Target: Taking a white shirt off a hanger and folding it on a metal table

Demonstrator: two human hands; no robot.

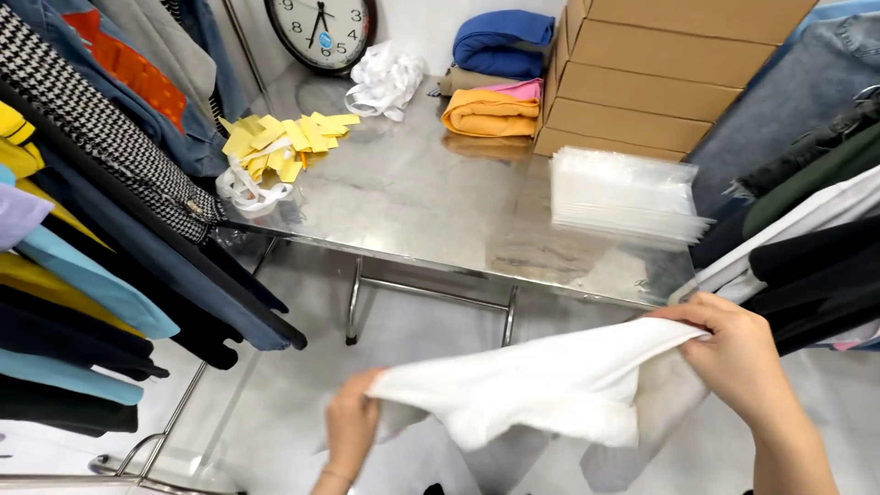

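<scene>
In front of the steel table [431, 202], below its near edge, a white garment [532, 380] was stretched between both hands, the left hand [352, 427] gripping its lower left end and the right hand [733, 353] pinching its upper right corner. On the table lay yellow paper tags [280, 139], folded clothes [492, 112], stacked cardboard boxes [655, 69] and a pile of clear bags [623, 194]; hanging clothes [101, 229] flanked both sides.

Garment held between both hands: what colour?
Plain white garment, gripped by left hand and right hand; head view.
</scene>
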